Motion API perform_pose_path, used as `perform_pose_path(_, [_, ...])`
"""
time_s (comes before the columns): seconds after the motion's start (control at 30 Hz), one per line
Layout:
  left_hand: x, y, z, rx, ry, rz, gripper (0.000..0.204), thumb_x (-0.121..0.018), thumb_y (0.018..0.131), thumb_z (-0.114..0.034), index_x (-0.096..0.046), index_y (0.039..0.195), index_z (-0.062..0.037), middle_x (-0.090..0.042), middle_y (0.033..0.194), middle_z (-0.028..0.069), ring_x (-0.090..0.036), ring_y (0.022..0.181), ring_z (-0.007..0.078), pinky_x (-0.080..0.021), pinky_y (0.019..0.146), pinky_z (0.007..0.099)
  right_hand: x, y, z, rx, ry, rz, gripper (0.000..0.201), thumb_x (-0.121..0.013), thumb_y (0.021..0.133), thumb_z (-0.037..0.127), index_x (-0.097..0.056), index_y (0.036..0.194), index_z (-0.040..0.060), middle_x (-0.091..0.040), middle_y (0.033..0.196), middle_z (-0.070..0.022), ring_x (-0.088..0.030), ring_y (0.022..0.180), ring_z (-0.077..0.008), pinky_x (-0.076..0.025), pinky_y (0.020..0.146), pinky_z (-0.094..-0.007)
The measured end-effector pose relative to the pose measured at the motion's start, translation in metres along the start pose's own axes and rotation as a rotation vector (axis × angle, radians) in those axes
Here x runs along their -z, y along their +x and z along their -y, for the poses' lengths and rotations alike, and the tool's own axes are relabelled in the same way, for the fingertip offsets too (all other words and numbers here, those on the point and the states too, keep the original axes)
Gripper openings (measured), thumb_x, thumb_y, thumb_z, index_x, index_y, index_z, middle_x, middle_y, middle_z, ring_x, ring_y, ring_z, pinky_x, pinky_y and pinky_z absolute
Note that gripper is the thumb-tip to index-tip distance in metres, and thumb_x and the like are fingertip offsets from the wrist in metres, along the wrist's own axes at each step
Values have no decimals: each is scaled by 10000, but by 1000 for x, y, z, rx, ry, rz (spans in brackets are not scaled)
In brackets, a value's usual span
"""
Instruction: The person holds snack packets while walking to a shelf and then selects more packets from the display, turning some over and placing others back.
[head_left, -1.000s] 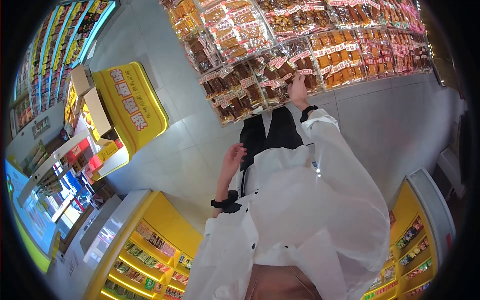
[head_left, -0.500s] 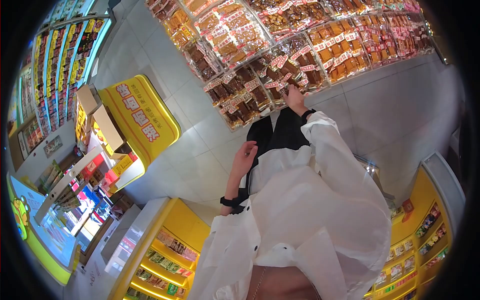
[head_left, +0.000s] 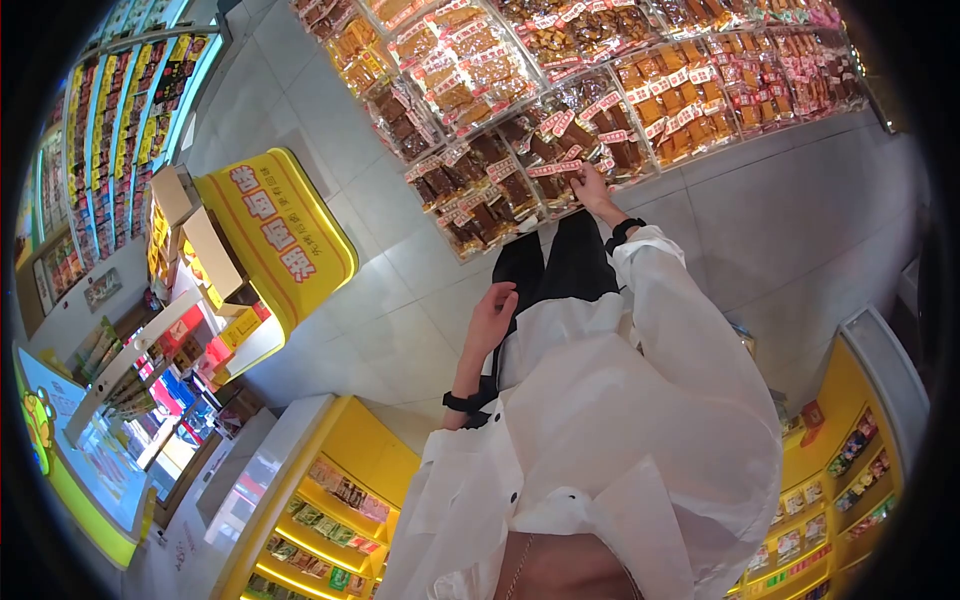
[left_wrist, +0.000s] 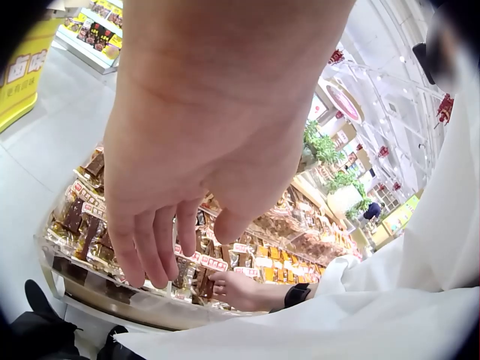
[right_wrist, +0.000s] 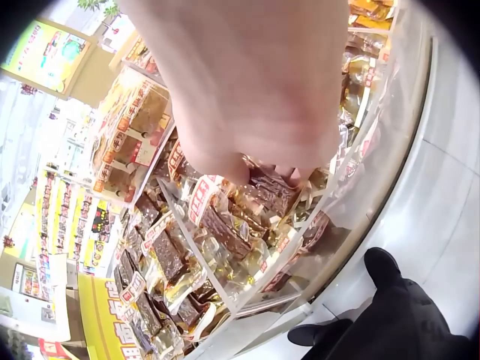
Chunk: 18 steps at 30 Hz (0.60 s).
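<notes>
My right hand (head_left: 597, 194) reaches over the front edge of the snack display. Its thumb and fingers pinch a clear-wrapped packet of dark brown snack (right_wrist: 271, 189) among similar packets. Seen from the right wrist, the back of the hand hides part of that packet. Several brown packets (right_wrist: 166, 255) with red-and-white labels lie in the neighbouring compartment, behind a clear divider (right_wrist: 196, 244). My left hand (head_left: 490, 315) hangs in front of the body, fingers loosely bent and holding nothing. In the left wrist view, that hand (left_wrist: 202, 165) overlaps the display from above.
Clear dividers split the display into compartments, with orange packets (head_left: 680, 105) to the right. A yellow sign counter (head_left: 285, 220) with cardboard boxes (head_left: 212, 255) stands at left. Yellow shelves (head_left: 335, 500) are behind on both sides. Grey tiled floor (head_left: 400, 290) runs along the display.
The head view has shifted slightly. My right hand moved to the display's near edge, and its fingers now pinch a packet there. The left hand still hangs loosely.
</notes>
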<state>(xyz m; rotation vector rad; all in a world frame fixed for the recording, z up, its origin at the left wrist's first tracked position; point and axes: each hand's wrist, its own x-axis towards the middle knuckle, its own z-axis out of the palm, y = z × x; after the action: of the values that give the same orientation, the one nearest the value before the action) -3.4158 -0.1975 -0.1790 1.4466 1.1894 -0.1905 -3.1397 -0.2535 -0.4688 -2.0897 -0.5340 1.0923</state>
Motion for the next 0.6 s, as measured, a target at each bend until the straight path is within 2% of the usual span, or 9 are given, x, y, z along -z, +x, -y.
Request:
perform_pose_path(0.1, [-3, -2, 0, 12, -9, 1, 284, -569, 963, -214, -580, 1173, -23, -676, 1015, 118, -661, 929, 215, -519, 792, 324, -4, 9, -7, 58, 163, 40, 347, -635, 882, 114, -472, 1160, -14, -633, 930, -117, -629, 795, -195, -501, 693, -342])
perform_pose_path(0.17, [-6, -3, -1, 6, -13, -4, 284, -570, 963, -215, -580, 1174, -24, -676, 1010, 117, -661, 923, 213, -519, 789, 324, -8, 13, -4, -111, 310, 170, 436, -684, 828, 224, -493, 1143, -9, -659, 971, -114, -633, 855, -211, -496, 769, -367])
perform_pose_path(0.27, [-7, -5, -1, 0, 4, -10, 285, -572, 962, -215, -581, 1174, -26, -677, 1007, 115, -662, 912, 212, -521, 784, 327, 14, -14, 66, -168, 278, 274, 453, -711, 845, 233, -479, 1149, -10, -645, 943, -97, -627, 820, -171, -504, 714, -344])
perform_pose_path(0.3, [-8, -4, -1, 3, 25, -8, 284, -571, 961, -216, -581, 1174, -27, -677, 1007, 115, -663, 909, 213, -523, 783, 329, -3, -10, 45, 79, 196, 189, 517, -754, 799, 295, -509, 1135, -12, -643, 898, -115, -632, 795, -222, -497, 718, -372])
perform_pose_path(0.33, [-9, -3, -1, -2, 27, -7, 284, -571, 961, -216, -581, 1174, -27, -677, 1007, 115, -663, 909, 213, -523, 783, 329, -6, -9, 44, 82, 197, 184, 517, -754, 799, 295, -509, 1135, -12, -643, 898, -115, -632, 795, -222, -497, 718, -372])
perform_pose_path(0.4, [-11, -1, -2, 15, 33, -9, 281, -570, 961, -215, -581, 1170, -27, -678, 1010, 116, -665, 907, 219, -526, 782, 335, -13, -10, 44, 36, -128, 154, 487, -765, 765, 302, -574, 1094, -3, -650, 903, -163, -640, 811, -293, -493, 756, -414])
perform_pose_path(0.43, [-11, -1, -3, 15, 34, -7, 281, -570, 961, -215, -581, 1170, -27, -678, 1010, 116, -665, 907, 219, -526, 782, 335, -15, -9, 44, -18, -174, 139, 428, -767, 731, 307, -629, 1005, 8, -661, 919, -201, -645, 860, -344, -495, 782, -419])
perform_pose_path(0.53, [-15, 3, -6, -17, 29, -17, 277, -568, 961, -215, -582, 1164, -28, -680, 1012, 117, -669, 911, 226, -529, 781, 336, -29, -8, 41, -7, -136, -3, 378, -756, 753, 318, -651, 987, 41, -664, 901, -185, -644, 877, -365, -499, 805, -447])
perform_pose_path(0.6, [-14, 7, -11, -16, 48, 0, 276, -582, 953, -206, -581, 1168, -33, -678, 1033, 117, -669, 932, 229, -529, 777, 325, -23, -7, 40, -51, -131, 34, 371, -737, 774, 311, -663, 1039, 62, -673, 897, -206, -649, 876, -371, -504, 801, -452])
